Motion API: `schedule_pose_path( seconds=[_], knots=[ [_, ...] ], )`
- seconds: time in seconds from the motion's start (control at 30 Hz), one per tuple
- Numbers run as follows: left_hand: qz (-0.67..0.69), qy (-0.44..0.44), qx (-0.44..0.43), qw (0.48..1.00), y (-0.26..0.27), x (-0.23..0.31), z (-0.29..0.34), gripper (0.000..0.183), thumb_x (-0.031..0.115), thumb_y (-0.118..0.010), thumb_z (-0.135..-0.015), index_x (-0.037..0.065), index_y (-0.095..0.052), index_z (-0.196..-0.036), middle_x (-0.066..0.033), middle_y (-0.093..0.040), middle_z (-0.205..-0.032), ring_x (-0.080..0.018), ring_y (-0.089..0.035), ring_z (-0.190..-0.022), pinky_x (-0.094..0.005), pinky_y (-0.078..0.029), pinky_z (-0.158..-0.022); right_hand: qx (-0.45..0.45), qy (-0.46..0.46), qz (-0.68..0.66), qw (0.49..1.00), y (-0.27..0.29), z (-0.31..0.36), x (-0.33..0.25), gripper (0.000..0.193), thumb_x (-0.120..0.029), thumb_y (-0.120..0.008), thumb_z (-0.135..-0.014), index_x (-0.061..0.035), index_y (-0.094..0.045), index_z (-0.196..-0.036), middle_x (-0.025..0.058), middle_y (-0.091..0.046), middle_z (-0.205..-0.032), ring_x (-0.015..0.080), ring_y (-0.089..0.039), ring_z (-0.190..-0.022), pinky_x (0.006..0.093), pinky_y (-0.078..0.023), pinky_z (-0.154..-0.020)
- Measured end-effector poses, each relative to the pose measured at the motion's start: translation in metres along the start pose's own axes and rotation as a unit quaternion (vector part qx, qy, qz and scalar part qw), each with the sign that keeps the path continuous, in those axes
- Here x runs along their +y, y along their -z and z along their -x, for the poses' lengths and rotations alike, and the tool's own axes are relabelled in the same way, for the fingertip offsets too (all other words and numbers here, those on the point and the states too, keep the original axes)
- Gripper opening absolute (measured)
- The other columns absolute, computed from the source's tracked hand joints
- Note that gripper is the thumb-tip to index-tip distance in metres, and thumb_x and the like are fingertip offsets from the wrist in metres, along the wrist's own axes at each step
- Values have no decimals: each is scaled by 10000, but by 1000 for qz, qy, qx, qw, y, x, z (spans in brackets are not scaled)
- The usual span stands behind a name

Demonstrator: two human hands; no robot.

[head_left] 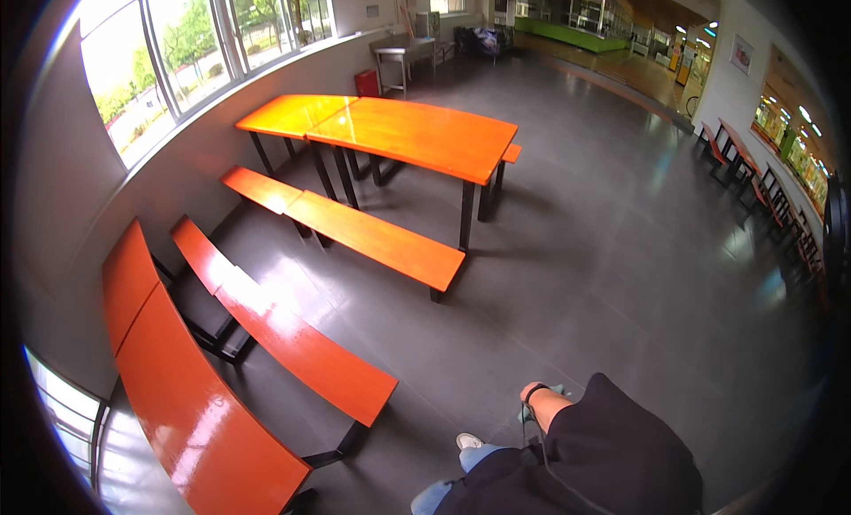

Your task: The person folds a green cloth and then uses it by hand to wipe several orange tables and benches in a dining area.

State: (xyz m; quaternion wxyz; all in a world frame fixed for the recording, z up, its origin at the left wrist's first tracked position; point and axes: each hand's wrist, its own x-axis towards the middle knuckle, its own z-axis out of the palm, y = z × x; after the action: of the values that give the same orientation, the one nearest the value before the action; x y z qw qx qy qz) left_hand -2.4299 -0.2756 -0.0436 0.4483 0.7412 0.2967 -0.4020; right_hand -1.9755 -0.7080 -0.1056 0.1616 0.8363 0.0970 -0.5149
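Note:
My right hand shows small at the lower middle, below a black sleeve, with a dark band round the wrist. Grey-green material, which looks like a cloth, sticks out on both sides of it. The fingers seem closed round this material, though they are mostly hidden. My left hand does not show. The hand hangs over the dark tiled floor, apart from the furniture. Nearest to it is the end of an orange bench on the left.
A long orange table runs beside that bench. Farther ahead stand another orange table and bench on black legs. A metal table and a red box are by the windowed wall. More tables line the right wall.

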Motion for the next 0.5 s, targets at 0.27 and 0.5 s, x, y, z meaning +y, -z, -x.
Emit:
schedule_pose_path(
  seconds=[0.27, 0.5],
  knots=[
    [159, -13, 52, 986, -6, -75, 54, 296, 371, -542, -923, 113, -586, -1061, -95, -559, -994, -261, -525, -894, -389, -447, -733, 96, 45, 3, 994, 19, 47, -69, 411, -294, -630, -867, -103, -669, -1229, 118, -624, -1305, 276, -608, -1192, 448, -508, -963],
    [341, 73, 116, 930, -75, -279, 155, 193, 307, -525, -937, 130, -600, -918, -52, -556, -821, -202, -517, -723, -349, -434, -606, 203, 201, 108, 952, 33, 190, -300, 358, -184, -665, -714, -211, -750, -1061, 103, -729, -998, 294, -682, -984, 418, -541, -851]
  ],
)
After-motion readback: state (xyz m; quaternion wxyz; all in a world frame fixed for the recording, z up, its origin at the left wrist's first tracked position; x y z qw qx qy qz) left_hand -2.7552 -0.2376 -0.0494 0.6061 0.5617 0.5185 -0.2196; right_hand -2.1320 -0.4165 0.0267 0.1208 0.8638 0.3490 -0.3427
